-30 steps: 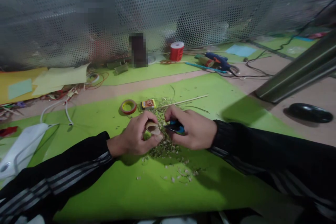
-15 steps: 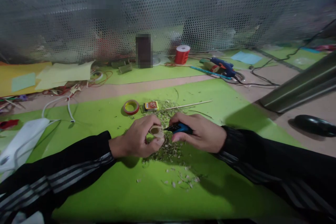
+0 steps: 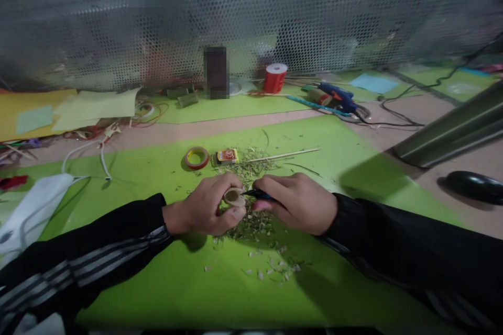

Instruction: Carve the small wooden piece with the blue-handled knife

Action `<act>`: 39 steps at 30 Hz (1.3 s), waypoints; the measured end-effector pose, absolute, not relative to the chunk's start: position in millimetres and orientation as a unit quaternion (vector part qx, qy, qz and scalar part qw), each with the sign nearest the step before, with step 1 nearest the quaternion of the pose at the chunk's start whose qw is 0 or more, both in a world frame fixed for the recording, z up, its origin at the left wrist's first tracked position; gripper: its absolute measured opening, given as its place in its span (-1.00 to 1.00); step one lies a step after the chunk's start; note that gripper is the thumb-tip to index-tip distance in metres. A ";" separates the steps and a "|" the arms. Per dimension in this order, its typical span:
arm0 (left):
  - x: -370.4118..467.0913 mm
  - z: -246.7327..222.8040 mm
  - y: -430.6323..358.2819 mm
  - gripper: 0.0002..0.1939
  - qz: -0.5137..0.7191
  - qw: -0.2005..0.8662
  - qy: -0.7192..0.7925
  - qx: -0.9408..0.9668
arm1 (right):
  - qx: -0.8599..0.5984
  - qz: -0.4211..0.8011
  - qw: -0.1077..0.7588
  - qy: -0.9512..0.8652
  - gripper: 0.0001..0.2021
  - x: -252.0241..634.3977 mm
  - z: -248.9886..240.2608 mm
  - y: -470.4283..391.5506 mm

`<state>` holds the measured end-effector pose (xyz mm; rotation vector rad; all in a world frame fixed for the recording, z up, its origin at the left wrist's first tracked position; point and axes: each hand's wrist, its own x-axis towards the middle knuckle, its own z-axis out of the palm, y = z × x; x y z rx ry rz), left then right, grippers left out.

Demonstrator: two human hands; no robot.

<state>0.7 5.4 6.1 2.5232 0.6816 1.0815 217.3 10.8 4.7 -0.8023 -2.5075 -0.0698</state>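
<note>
Near the middle of the head view, my left hand (image 3: 214,204) is closed round a short hollow tan tube (image 3: 233,197), its open end facing up toward me. My right hand (image 3: 298,201) grips a blue and black cutting tool (image 3: 259,194), whose dark tip points left at the tube's rim. The fingers cover most of the tool's handle. Under and around both hands lie many green and pale shavings (image 3: 255,225) on the green mat (image 3: 157,282). A thin pale stick (image 3: 286,155) rests just beyond my right hand.
Beyond my left hand are a red tape roll (image 3: 197,158) and a small yellow-and-red box (image 3: 227,156). A red spool (image 3: 274,78) and a blue glue gun (image 3: 338,95) stand farther back. A white power strip (image 3: 35,209) is left; a metal post (image 3: 444,131) and black object (image 3: 475,187) are right.
My right hand has rolled over the tool, so less of its blue handle shows. The tip is slightly nearer the tube. My left hand has hardly moved, and the view has shifted slightly.
</note>
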 end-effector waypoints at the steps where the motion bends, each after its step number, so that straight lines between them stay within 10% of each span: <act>1: 0.3 5.1 5.4 -0.82 0.379 0.146 0.233 0.884 | -0.298 -0.044 0.249 -0.920 -0.46 215.9 4.4 8.8; 19: -2.8 -11.7 8.1 -0.59 0.392 0.211 0.137 0.885 | -0.210 0.100 0.139 -0.963 -0.55 215.0 24.2 1.4; 39: 3.6 -16.0 15.1 -0.44 0.396 0.235 0.096 0.883 | -0.230 0.119 0.280 -0.924 -0.54 210.0 14.1 7.0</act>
